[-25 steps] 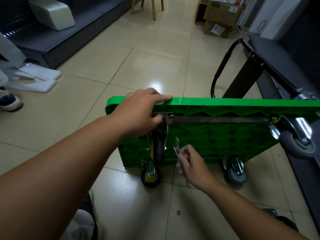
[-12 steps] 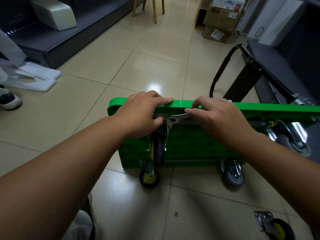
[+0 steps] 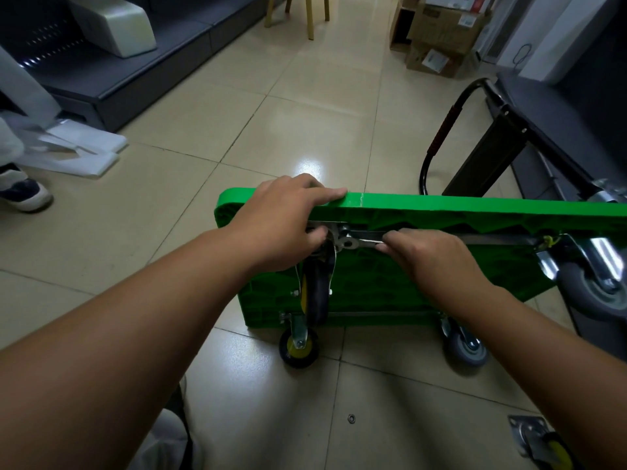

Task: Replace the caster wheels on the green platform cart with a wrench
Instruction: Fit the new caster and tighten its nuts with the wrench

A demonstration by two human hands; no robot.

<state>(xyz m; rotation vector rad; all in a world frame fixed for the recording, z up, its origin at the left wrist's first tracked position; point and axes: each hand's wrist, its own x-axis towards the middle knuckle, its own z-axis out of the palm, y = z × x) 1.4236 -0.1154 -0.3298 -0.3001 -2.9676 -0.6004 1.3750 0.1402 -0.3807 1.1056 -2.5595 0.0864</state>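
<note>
While the green platform cart (image 3: 441, 212) stands tipped on its long edge with its ribbed underside facing the person, the job sits at the upper left corner, where a black caster wheel (image 3: 317, 293) hangs from its metal mounting plate (image 3: 322, 226). The wrench (image 3: 359, 244) lies with its long axis level, running from 9 to 3 o'clock, its ring head at the plate's corner and its handle disappearing into the right hand (image 3: 431, 256). So the fastener lies at 9 o'clock from that hand, just beside its fingertips, and this hand is the one placed to turn it. The right fingers are curled down over the handle, pinching it with the knuckles up and the forearm coming in from 5 o'clock. The left hand (image 3: 281, 225) clamps the cart's top edge, fingers over the rim and thumb tucked below against the plate, bracing the corner. Judging by this, the next move is a swing of the handle toward 12 or 6 o'clock; whether the head is fully seated on the bolt cannot be told. A loose caster (image 3: 539, 442) lies on the floor at 5 o'clock.
</note>
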